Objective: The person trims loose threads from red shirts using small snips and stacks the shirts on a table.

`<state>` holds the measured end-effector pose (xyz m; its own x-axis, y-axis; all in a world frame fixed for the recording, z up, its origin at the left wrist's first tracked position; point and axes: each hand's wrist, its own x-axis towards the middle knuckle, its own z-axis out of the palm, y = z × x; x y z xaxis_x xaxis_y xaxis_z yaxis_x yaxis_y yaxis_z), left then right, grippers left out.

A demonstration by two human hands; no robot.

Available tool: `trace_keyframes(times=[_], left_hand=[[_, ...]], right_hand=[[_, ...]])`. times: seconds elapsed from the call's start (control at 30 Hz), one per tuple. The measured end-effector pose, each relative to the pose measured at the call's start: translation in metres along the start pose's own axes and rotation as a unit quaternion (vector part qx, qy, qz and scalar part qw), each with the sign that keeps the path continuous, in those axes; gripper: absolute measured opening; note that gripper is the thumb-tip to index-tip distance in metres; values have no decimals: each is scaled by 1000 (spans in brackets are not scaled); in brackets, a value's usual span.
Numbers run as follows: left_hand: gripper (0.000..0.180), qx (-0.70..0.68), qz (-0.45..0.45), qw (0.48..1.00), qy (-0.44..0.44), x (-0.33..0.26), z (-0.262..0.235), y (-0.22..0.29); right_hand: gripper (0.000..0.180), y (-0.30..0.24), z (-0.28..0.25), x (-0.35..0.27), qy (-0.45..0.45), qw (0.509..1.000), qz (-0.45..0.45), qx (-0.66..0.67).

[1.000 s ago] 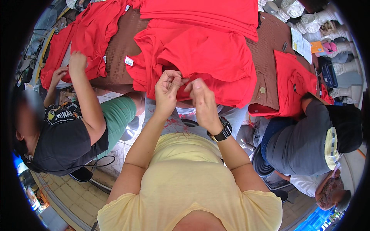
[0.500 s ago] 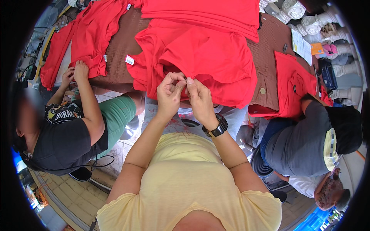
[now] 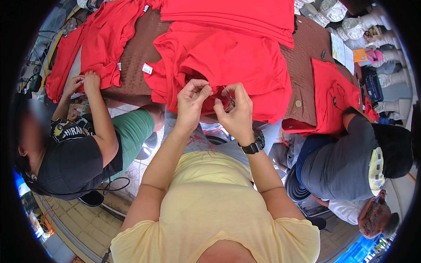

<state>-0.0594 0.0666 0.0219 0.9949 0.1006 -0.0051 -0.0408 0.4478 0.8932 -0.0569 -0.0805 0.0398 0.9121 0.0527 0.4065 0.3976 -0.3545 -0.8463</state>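
A red garment (image 3: pixel 228 61) lies bunched on the brown table (image 3: pixel 136 52) in front of me, a small white tag (image 3: pixel 147 69) at its left edge. My left hand (image 3: pixel 191 100) pinches the garment's near hem between thumb and fingers. My right hand (image 3: pixel 237 109), a black watch on its wrist, holds a small metal tool, perhaps snips, close against the same hem. Both hands sit almost touching each other at the table's near edge.
More red garments lie at the far side (image 3: pixel 228 13), left (image 3: pixel 83 48) and right (image 3: pixel 335 94) of the table. A person in a black shirt (image 3: pixel 70 153) on my left handles one. Another person in grey (image 3: pixel 351 162) bends at my right. White figurines (image 3: pixel 351 17) stand far right.
My two hands have drawn closer together on the hem. The person on the left has moved their hands to the edge of the left red garment.
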Motion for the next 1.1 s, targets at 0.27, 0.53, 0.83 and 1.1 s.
trace_keyframes(times=[0.27,0.53,0.83,1.1], left_hand=[[3,103,37,994,2,14,1,8],[3,439,234,864,-74,32,14,37],[7,421,156,891,-60,10,33,37],[6,264,51,962,-54,14,27,24]], right_hand=[[45,15,17,-2,27,999,-17,-6],[36,10,-24,22,-13,996,-88,-22],[12,18,-33,32,25,999,-42,21],[20,14,-36,30,-15,994,-106,10]])
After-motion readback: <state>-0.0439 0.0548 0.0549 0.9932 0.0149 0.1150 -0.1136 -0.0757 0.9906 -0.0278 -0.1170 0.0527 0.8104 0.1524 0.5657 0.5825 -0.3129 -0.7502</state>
